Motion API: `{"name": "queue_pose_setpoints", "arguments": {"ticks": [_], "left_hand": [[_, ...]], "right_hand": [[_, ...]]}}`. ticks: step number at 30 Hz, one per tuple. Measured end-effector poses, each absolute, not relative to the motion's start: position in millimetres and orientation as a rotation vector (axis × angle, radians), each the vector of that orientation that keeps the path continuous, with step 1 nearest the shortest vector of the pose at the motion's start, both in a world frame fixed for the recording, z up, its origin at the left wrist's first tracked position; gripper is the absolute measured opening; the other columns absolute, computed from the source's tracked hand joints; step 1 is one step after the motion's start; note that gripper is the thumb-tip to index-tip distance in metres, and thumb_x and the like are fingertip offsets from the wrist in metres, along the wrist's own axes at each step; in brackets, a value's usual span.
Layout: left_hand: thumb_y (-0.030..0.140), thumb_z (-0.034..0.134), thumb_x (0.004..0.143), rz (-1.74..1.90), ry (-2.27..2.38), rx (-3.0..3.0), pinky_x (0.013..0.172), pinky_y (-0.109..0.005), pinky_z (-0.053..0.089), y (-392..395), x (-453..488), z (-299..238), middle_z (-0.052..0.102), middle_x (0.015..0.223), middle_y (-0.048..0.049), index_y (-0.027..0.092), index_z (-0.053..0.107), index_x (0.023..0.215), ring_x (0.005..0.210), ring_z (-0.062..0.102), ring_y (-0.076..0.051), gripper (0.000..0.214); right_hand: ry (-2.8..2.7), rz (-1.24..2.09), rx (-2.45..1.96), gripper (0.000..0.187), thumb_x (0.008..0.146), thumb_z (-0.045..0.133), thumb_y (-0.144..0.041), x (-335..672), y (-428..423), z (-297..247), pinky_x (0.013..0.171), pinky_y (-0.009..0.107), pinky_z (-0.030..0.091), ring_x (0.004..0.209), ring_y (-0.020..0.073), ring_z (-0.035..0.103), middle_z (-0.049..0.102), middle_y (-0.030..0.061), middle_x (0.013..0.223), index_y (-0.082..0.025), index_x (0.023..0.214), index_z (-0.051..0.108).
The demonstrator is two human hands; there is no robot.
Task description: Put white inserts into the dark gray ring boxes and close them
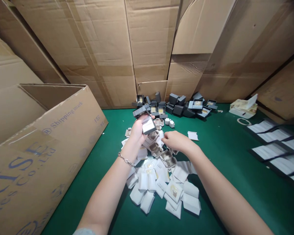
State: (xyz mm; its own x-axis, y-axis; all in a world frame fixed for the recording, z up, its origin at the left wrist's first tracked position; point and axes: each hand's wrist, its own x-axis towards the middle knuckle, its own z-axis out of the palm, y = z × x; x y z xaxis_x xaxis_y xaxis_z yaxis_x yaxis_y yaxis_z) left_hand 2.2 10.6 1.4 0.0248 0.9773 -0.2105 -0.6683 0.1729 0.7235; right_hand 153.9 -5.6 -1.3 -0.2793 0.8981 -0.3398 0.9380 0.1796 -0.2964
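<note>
My left hand (137,129) grips a small dark box (149,126) with its lid raised and a white insert inside. To its right, my right hand (172,140) has its fingers curled together low over the pile. A white piece lies at those fingertips, and whether they pinch it I cannot make out. Below both hands spreads a heap of folded white papers (161,171), some with gold print. Several greyish-beige inserts (168,158) lie among them, partly hidden by my right hand. Two small white pieces (171,123) sit just beyond it.
Several dark boxes (178,110), some open, are piled against the cardboard wall (152,39). A large open carton (63,143) stands at left. On the right are rows of dark boxes with white inserts (281,153), a tape ring (244,121) and a tissue pack (243,107).
</note>
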Motion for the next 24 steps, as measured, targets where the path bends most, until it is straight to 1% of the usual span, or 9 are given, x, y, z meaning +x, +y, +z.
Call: {"name": "queue_pose_setpoints", "arguments": {"ticks": [2,6,9,12,14,16,20,22,24], "left_hand": [[0.02,0.056,0.077,1.372,0.792,0.48,0.05,-0.02,0.047,11.9,0.0,1.2,0.066,0.066,-0.0018,0.013,0.063,0.073,0.053,0.06,-0.01,0.01],[0.021,0.057,0.08,1.341,0.779,0.443,0.051,-0.02,0.049,11.8,-1.7,2.4,0.066,0.065,-0.002,0.012,0.063,0.077,0.054,0.061,-0.01,0.012],[0.02,0.058,0.081,1.316,0.793,0.398,0.053,-0.021,0.051,10.4,0.3,4.4,0.067,0.069,-0.0034,0.012,0.063,0.081,0.056,0.062,-0.011,0.009],[0.016,0.059,0.08,1.331,0.803,0.368,0.057,-0.023,0.053,9.5,2.8,5.4,0.068,0.073,-0.0046,0.013,0.061,0.081,0.061,0.064,-0.012,0.004],[0.013,0.059,0.079,1.326,0.783,0.373,0.059,-0.022,0.054,9.6,3.5,4.6,0.067,0.071,-0.0039,0.013,0.06,0.078,0.061,0.064,-0.012,0.001],[0.01,0.059,0.078,1.317,0.757,0.388,0.06,-0.021,0.054,9.9,3.6,3.0,0.065,0.068,-0.0026,0.012,0.06,0.076,0.059,0.062,-0.011,0.003],[0.006,0.057,0.077,1.303,0.734,0.405,0.06,-0.02,0.052,10.6,3.6,0.2,0.061,0.064,-0.0013,0.012,0.058,0.072,0.057,0.06,-0.009,0.008],[0.006,0.057,0.077,1.304,0.748,0.397,0.06,-0.02,0.052,11.0,3.8,0.0,0.062,0.066,-0.0017,0.012,0.058,0.073,0.059,0.061,-0.009,0.007],[0.007,0.057,0.077,1.319,0.766,0.389,0.063,-0.022,0.053,11.4,3.8,0.4,0.064,0.071,-0.0031,0.012,0.058,0.076,0.063,0.062,-0.011,0.006]], "right_hand": [[2.443,-0.655,1.783,0.03,0.087,0.037,-0.029,142.3,-13.0,-2.1,0.057,0.027,0.037,0.078,0.0211,0.062,0.069,0.0113,0.09,-0.018,0.089,0.065],[2.628,-0.527,1.677,0.03,0.086,0.041,-0.03,120.3,-25.0,-13.5,0.059,0.027,0.04,0.08,0.0229,0.065,0.07,0.0107,0.094,-0.019,0.103,0.064],[2.611,-0.454,1.705,0.032,0.087,0.043,-0.034,110.3,-29.0,-24.9,0.062,0.03,0.043,0.082,0.0263,0.067,0.071,0.0131,0.093,-0.017,0.103,0.064],[2.586,-0.427,1.757,0.033,0.087,0.043,-0.032,106.2,-29.6,-31.9,0.064,0.032,0.045,0.084,0.0281,0.067,0.071,0.0154,0.092,-0.014,0.103,0.064],[2.572,-0.422,1.786,0.032,0.086,0.043,-0.03,105.3,-29.4,-34.0,0.065,0.033,0.045,0.084,0.0288,0.067,0.07,0.0165,0.092,-0.012,0.104,0.064],[2.567,-0.43,1.8,0.032,0.085,0.045,-0.028,105.1,-29.3,-34.8,0.065,0.033,0.045,0.083,0.0291,0.067,0.07,0.0166,0.09,-0.012,0.105,0.064],[2.578,-0.477,1.798,0.029,0.084,0.047,-0.027,105.6,-29.4,-35.3,0.061,0.03,0.042,0.08,0.0275,0.067,0.07,0.0153,0.09,-0.013,0.103,0.064],[2.597,-0.504,1.793,0.026,0.084,0.047,-0.025,106.3,-29.0,-34.2,0.059,0.028,0.04,0.08,0.0254,0.066,0.07,0.0138,0.091,-0.015,0.101,0.064],[2.63,-0.532,1.774,0.023,0.084,0.047,-0.023,108.2,-27.7,-30.7,0.057,0.026,0.037,0.079,0.022,0.064,0.07,0.0104,0.092,-0.018,0.098,0.064]]}}
